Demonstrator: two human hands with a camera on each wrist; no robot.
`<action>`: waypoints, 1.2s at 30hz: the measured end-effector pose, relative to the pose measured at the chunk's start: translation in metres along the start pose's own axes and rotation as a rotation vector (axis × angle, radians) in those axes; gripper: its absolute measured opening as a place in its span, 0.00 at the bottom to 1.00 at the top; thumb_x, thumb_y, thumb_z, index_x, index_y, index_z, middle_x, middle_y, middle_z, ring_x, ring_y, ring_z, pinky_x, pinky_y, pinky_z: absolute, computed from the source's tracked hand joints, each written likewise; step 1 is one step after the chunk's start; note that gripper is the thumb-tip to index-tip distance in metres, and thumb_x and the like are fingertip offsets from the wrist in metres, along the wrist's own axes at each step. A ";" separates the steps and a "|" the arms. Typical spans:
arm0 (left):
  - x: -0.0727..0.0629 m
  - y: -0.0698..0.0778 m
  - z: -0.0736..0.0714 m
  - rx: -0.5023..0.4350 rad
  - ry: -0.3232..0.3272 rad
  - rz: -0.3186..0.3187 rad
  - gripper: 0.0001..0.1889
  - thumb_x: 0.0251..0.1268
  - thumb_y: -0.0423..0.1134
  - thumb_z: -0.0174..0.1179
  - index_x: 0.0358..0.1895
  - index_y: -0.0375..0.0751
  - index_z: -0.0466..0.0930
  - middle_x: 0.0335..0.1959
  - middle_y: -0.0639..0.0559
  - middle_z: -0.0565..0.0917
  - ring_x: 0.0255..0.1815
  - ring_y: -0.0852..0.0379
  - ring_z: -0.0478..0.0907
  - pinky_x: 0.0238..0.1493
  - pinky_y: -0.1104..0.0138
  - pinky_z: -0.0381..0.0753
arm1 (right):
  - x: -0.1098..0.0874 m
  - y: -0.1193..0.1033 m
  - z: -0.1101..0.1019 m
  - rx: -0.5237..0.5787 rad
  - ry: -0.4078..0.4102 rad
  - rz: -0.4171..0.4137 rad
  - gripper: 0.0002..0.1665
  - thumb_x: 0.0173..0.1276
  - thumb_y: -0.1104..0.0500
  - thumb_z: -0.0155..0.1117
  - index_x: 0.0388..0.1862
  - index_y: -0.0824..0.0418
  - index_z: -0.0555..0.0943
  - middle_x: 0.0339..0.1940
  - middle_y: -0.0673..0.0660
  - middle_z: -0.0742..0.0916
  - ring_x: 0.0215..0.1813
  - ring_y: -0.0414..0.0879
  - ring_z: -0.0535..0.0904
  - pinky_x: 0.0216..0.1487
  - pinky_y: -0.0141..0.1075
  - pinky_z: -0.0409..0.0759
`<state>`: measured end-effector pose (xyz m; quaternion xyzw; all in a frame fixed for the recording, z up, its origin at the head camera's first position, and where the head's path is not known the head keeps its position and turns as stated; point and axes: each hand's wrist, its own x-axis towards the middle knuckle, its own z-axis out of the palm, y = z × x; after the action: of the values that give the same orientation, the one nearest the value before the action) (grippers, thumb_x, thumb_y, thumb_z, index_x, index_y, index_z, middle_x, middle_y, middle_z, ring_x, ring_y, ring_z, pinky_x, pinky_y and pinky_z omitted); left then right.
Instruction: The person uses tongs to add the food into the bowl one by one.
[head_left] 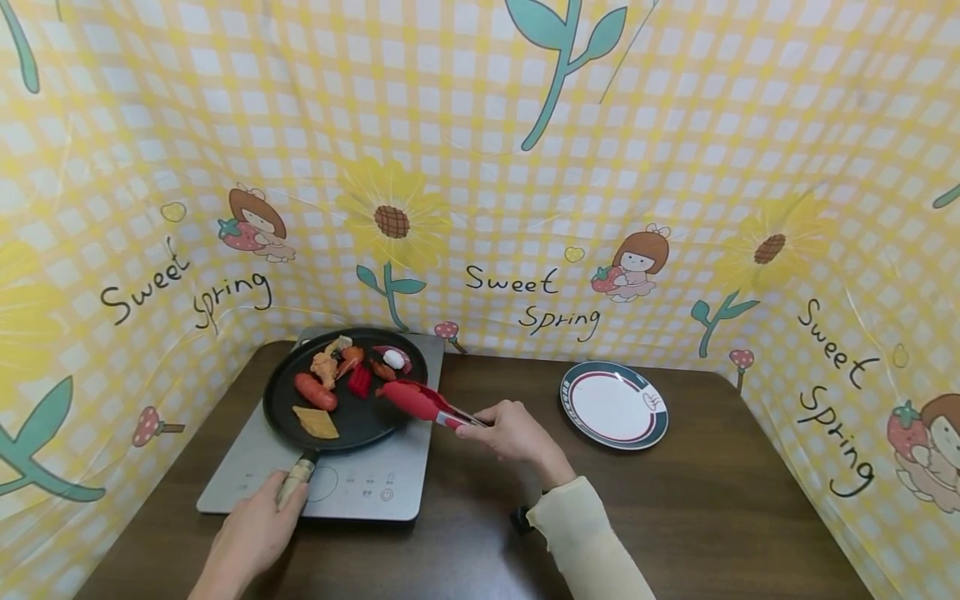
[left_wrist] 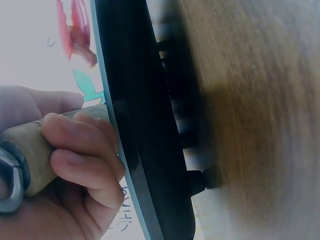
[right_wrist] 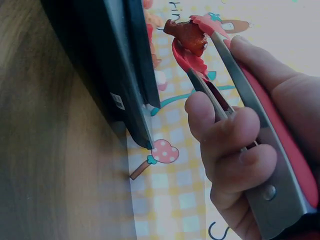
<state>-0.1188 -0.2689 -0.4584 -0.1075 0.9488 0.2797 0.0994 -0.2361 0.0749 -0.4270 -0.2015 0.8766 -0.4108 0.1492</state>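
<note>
My left hand (head_left: 258, 521) grips the wooden handle (left_wrist: 32, 145) of a black frying pan (head_left: 363, 425); the fingers curl round it in the left wrist view. My right hand (head_left: 513, 433) holds red-tipped metal tongs (head_left: 420, 402), fingers wrapped about their arms. Between the tong tips is a glossy brown piece of food (right_wrist: 190, 36), shaped like a small chicken wing, held above the pan's right side. In the pan lie a red sausage (head_left: 315, 392), a flat yellow slice (head_left: 316, 422), a fried chicken piece (head_left: 325, 368), a red piece (head_left: 360, 381) and a white-and-pink piece (head_left: 393, 359).
The pan sits on a silver induction cooker (head_left: 240, 475) at the left of the dark wooden table (head_left: 690, 517). A white plate (head_left: 611, 404) with a dark green rim lies to the right. Yellow checked cloth (head_left: 480, 200) walls the back and sides.
</note>
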 end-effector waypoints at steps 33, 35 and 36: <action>0.000 0.000 0.000 -0.005 -0.019 -0.015 0.42 0.69 0.66 0.38 0.65 0.27 0.58 0.47 0.29 0.75 0.37 0.45 0.75 0.33 0.53 0.71 | 0.002 -0.020 0.021 -0.277 0.019 -0.061 0.23 0.60 0.37 0.64 0.28 0.55 0.85 0.10 0.45 0.69 0.14 0.38 0.62 0.16 0.31 0.58; 0.000 0.000 0.000 -0.004 -0.015 -0.007 0.42 0.69 0.65 0.38 0.65 0.27 0.58 0.48 0.29 0.75 0.38 0.45 0.75 0.33 0.53 0.71 | 0.004 -0.020 0.023 -0.295 0.032 -0.069 0.21 0.60 0.37 0.65 0.27 0.53 0.84 0.11 0.45 0.69 0.14 0.38 0.62 0.16 0.31 0.58; 0.000 0.001 0.000 -0.003 -0.012 -0.004 0.42 0.69 0.66 0.38 0.65 0.27 0.58 0.48 0.29 0.75 0.38 0.45 0.75 0.34 0.52 0.71 | 0.004 -0.021 0.024 -0.305 0.038 -0.071 0.20 0.60 0.38 0.65 0.26 0.53 0.83 0.11 0.44 0.69 0.14 0.37 0.62 0.16 0.31 0.58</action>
<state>-0.1187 -0.2684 -0.4577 -0.1079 0.9476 0.2816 0.1056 -0.2247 0.0451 -0.4258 -0.2450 0.9237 -0.2819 0.0855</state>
